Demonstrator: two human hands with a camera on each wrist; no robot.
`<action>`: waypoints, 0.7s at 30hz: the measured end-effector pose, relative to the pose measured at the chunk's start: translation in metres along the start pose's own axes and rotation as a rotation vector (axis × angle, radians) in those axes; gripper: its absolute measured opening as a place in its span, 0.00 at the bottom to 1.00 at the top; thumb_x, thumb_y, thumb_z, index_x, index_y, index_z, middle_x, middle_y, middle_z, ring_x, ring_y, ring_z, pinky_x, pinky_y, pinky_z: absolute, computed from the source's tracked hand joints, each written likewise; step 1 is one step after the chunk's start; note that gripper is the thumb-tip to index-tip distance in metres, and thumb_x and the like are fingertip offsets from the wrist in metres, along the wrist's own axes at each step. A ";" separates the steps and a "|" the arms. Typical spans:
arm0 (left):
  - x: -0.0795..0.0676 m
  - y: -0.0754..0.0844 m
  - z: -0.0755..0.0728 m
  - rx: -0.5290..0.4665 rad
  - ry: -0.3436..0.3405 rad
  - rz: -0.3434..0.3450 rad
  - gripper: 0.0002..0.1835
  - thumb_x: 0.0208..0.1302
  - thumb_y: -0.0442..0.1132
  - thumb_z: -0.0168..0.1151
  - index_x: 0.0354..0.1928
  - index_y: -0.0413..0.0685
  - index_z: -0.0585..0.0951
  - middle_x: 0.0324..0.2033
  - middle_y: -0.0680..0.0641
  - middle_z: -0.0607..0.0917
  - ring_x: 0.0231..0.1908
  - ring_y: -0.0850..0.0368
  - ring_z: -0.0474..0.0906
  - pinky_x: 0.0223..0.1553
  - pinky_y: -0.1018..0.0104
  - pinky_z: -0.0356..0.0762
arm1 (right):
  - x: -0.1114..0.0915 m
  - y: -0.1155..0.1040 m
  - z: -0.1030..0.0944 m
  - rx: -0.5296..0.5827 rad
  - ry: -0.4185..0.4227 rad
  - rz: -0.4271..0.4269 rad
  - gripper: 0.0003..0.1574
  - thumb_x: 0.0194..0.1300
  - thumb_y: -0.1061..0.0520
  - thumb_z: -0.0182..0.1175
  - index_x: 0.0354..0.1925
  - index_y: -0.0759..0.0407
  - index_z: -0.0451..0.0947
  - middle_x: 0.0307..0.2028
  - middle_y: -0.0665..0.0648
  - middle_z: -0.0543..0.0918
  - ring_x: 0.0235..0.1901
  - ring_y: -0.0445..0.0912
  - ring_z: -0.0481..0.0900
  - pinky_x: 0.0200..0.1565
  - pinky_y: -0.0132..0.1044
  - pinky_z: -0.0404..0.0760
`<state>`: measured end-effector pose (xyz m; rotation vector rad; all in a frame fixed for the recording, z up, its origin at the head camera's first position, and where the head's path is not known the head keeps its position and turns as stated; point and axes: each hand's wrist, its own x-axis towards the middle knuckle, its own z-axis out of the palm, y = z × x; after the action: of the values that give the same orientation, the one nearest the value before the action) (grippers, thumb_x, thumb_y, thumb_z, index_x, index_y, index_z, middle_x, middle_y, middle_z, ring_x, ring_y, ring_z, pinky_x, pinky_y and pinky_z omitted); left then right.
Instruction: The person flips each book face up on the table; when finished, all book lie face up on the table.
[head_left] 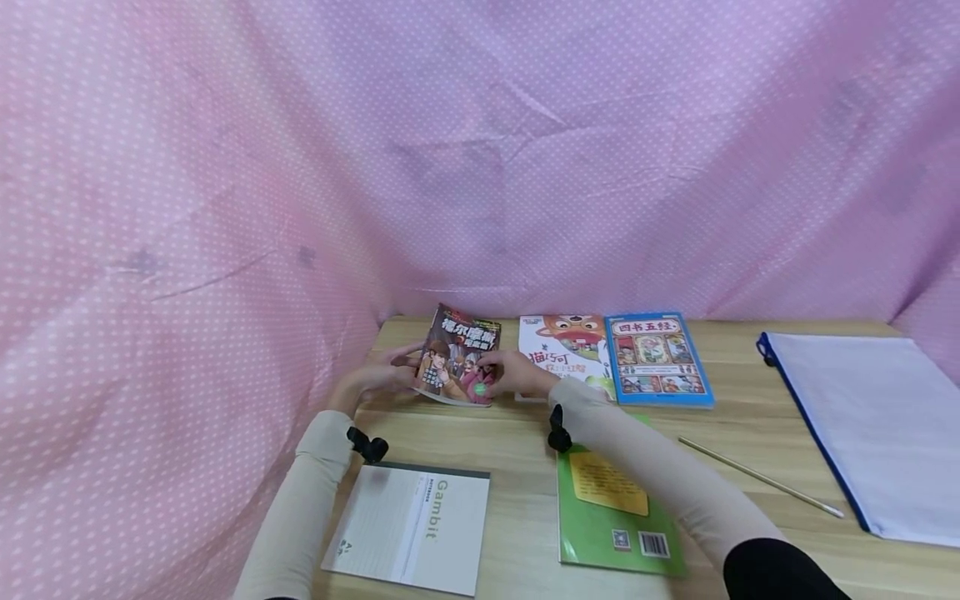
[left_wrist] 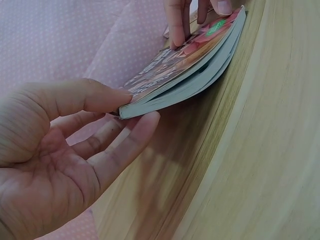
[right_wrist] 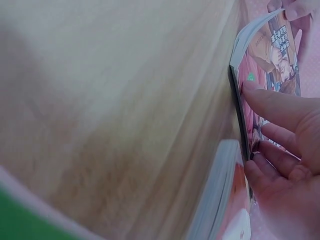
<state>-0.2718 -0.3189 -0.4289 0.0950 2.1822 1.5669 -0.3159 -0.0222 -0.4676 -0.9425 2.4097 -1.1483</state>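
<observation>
A dark-covered comic-style book lies at the back left of the table, its left side lifted and pages bowed. My left hand pinches that raised edge, thumb on the cover and fingers beneath, as the left wrist view shows. On the book's right part rests my right hand; its thumb touches the cover near a green spot, and the other fingers lie by the spine side. Just right of the book is a white picture book, beside a blue book.
Nearer me lie a white Gambit notebook and a green book, partly under my right forearm. A thin stick and a white zip pouch with blue edging are on the right. Pink dotted cloth hangs behind the table.
</observation>
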 end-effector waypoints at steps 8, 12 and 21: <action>0.010 -0.002 0.007 0.079 -0.053 0.015 0.51 0.61 0.25 0.64 0.82 0.52 0.50 0.74 0.27 0.61 0.58 0.45 0.78 0.56 0.58 0.84 | -0.003 0.006 -0.011 -0.049 -0.017 0.057 0.37 0.58 0.63 0.74 0.65 0.62 0.76 0.61 0.63 0.80 0.55 0.51 0.78 0.58 0.44 0.82; 0.013 -0.002 0.010 0.098 -0.041 0.020 0.50 0.61 0.28 0.67 0.82 0.52 0.51 0.73 0.29 0.64 0.59 0.45 0.78 0.57 0.57 0.83 | -0.005 0.007 -0.014 -0.052 -0.016 0.066 0.37 0.58 0.62 0.75 0.65 0.61 0.77 0.57 0.63 0.82 0.49 0.49 0.78 0.50 0.41 0.82; 0.016 -0.004 0.015 0.097 -0.046 0.027 0.48 0.64 0.30 0.64 0.82 0.47 0.49 0.72 0.30 0.65 0.55 0.51 0.80 0.63 0.53 0.79 | -0.008 0.008 -0.020 -0.031 -0.015 0.065 0.38 0.58 0.64 0.74 0.66 0.64 0.75 0.56 0.64 0.81 0.45 0.48 0.77 0.45 0.36 0.81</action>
<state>-0.2791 -0.3021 -0.4410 0.1900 2.2286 1.4588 -0.3242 -0.0018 -0.4617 -0.8716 2.4341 -1.0804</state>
